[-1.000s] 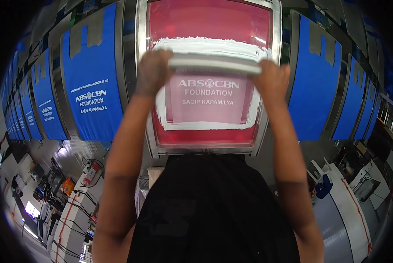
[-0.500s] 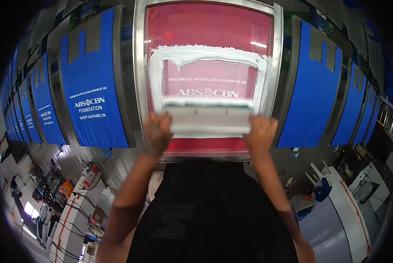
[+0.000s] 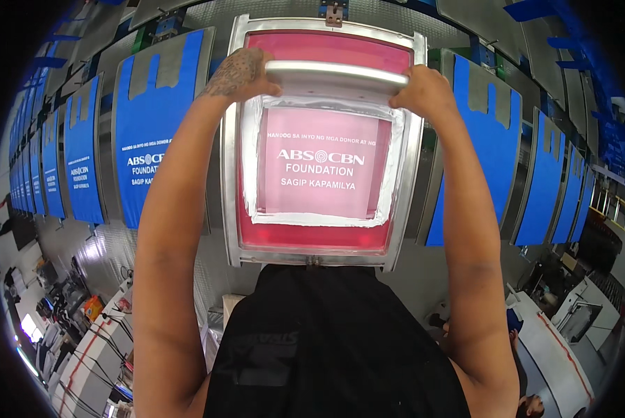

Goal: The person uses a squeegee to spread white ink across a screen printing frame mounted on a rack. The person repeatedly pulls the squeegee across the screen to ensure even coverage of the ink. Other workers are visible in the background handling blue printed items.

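A metal-framed screen (image 3: 386,240) with pink mesh lies in front of me. Within a band of white ink (image 3: 312,220), pale stencilled lettering shows. Near the screen's far edge, my left hand (image 3: 246,76) grips the left end of a long metal squeegee (image 3: 333,73), and my right hand (image 3: 424,90) is closed on its right end. The squeegee lies across the screen, above the lettered area.
Rows of platens with blue cut fabric pieces stand left (image 3: 160,104) and right (image 3: 476,160), the left ones printed in white. A white bench with cables (image 3: 82,362) is lower left; another person (image 3: 532,404) is partly visible lower right.
The squeegee, held in both hands, moved from across the upper screen down toward me, then back up to the far edge, uncovering the lettering. A person now shows at lower right.
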The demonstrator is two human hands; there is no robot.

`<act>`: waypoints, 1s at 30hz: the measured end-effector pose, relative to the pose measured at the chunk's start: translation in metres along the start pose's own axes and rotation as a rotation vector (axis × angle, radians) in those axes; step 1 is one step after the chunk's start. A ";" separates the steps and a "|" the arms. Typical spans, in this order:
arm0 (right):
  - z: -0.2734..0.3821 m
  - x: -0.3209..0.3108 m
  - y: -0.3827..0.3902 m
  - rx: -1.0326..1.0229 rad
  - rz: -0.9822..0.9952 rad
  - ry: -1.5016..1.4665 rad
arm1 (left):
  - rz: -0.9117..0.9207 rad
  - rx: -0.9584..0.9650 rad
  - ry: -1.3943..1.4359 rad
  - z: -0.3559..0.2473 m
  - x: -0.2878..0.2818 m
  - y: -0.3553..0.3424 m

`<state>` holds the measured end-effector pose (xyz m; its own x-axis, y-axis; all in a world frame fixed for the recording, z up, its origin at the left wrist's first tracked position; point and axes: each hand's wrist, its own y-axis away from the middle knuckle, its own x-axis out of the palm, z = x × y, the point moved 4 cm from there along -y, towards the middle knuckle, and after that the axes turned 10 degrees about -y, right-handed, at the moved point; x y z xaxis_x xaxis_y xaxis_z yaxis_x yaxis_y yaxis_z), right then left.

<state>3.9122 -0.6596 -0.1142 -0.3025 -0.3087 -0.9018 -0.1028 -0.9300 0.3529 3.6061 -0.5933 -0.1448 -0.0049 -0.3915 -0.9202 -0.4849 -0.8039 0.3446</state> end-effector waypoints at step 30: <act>0.051 0.058 0.061 -0.454 -0.012 -0.055 | 0.208 -0.174 1.088 -0.182 0.257 0.330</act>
<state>3.8400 -0.7237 -0.1323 -0.3549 -0.2977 -0.8863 0.3156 -0.9305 0.1862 3.6042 -1.0402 -0.2335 0.7366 -0.6401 -0.2186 -0.4345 -0.6955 0.5723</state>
